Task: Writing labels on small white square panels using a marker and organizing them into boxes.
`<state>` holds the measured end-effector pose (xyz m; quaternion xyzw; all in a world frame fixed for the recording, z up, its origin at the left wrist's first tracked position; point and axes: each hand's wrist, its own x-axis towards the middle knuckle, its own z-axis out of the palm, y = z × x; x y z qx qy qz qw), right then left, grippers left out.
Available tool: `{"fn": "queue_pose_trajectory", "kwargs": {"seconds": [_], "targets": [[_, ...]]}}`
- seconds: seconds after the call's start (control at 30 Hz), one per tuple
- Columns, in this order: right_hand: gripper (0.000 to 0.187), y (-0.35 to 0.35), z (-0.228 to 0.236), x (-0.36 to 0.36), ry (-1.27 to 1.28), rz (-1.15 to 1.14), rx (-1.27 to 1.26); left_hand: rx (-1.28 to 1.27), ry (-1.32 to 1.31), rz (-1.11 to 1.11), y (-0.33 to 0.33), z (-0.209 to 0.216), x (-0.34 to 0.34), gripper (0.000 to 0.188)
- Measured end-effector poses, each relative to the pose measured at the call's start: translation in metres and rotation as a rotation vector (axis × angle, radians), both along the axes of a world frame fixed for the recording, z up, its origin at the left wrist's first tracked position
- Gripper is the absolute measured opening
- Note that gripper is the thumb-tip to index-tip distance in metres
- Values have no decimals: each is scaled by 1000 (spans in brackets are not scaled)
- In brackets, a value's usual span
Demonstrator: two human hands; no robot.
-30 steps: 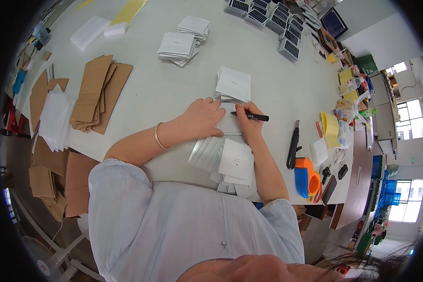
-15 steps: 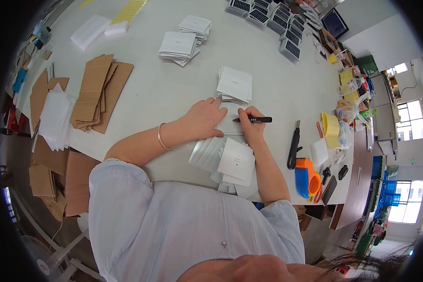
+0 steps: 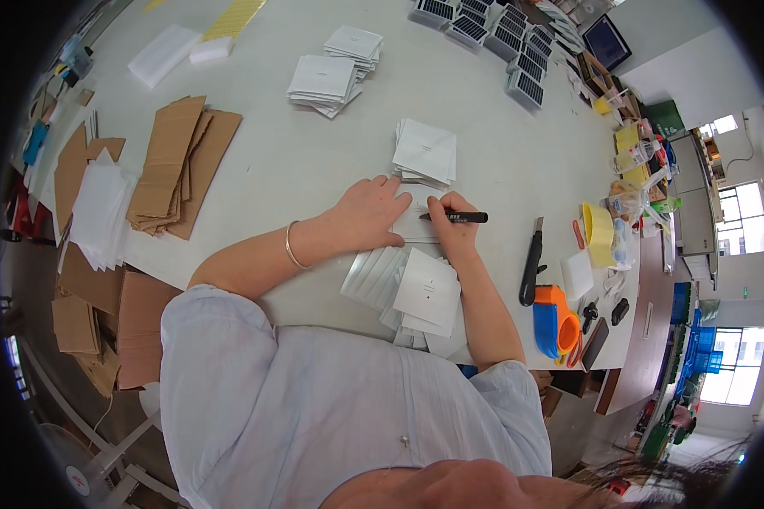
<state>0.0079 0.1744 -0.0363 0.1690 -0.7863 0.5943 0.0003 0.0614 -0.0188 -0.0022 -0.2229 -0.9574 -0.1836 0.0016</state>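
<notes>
My right hand point(image 3: 457, 227) grips a black marker pen point(image 3: 465, 217), its tip on or just over a white square card point(image 3: 413, 222). Flat across the card's left side lies my left hand point(image 3: 371, 214), fingers spread, holding nothing. Just beyond the card stands a stack of white square cards point(image 3: 424, 151). Nearer to me, fanned white cards point(image 3: 372, 278) lie partly under a looser pile of cards point(image 3: 426, 290). Part of the card under my hands is hidden by my fingers.
Two more card stacks point(image 3: 323, 81) stand farther off. Brown cardboard pieces point(image 3: 170, 165) and white sheets point(image 3: 100, 212) lie left. On the right are a black utility knife point(image 3: 531, 263), an orange-and-blue tape dispenser point(image 3: 555, 322) and yellow tape roll point(image 3: 598, 235). Grey slatted units point(image 3: 505, 38) stand at the back.
The marker and my right fingertips have shifted very slightly left over the card. My left hand has stayed in place.
</notes>
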Motion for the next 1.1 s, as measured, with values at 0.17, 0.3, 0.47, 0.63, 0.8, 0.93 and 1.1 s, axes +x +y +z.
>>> {"fn": "queue_pose_trajectory", "kwargs": {"seconds": [0.17, 0.3, 0.47, 0.63, 0.8, 0.93, 1.1], "targets": [[27, 2, -2, 0, 29, -5, 5, 13, -7, 2, -1, 3, -1, 52], [28, 8, -7, -3, 107, -176, -292, 106, 63, 47, -5, -7, -8, 46], [28, 7, -9, -3, -4, -238, -398, 129, 9, 11, -5, 4, -5, 42], [28, 7, -10, -3, 21, -223, -402, -5, 25, -37, 7, 4, 5, 47], [28, 4, -10, -4, 10, -234, -421, -67, -5, -47, 4, 4, 1, 44], [28, 5, -9, -6, 10, -245, -413, -46, 97, -43, -5, -9, -4, 34], [28, 7, -9, -7, 9, -261, -408, -76, 130, -23, 1, -4, -5, 27]]}}
